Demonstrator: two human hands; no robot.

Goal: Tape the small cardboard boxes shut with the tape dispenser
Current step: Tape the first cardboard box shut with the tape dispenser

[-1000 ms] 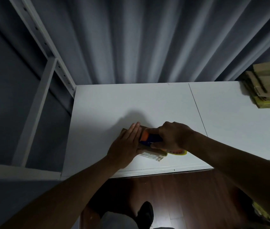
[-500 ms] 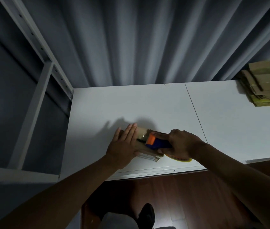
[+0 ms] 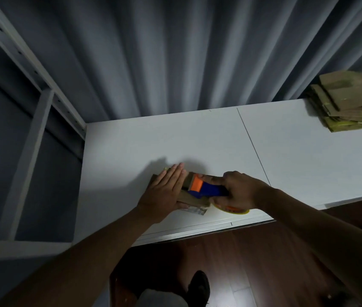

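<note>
One small cardboard box (image 3: 192,197) lies on the white table (image 3: 197,140), close to the table's front edge, and it is in the middle of being taped. The left hand (image 3: 164,191) lies flat on the box's left end with its fingers straight and close together, pressing it down. The right hand (image 3: 236,190) curls its fingers around the blue handle of the tape dispenser (image 3: 206,188), whose orange head rests on top of the box, right beside the left fingertips. The yellow roll of tape (image 3: 231,209) shows below the right hand, at the box's right end.

Whether a strip already lies along the box's top cannot be told in this dim light. Far off at the table's back right corner sits a stack of flattened cardboard (image 3: 350,100), well apart from the box. Judging by that stack, most of the work probably remains.
</note>
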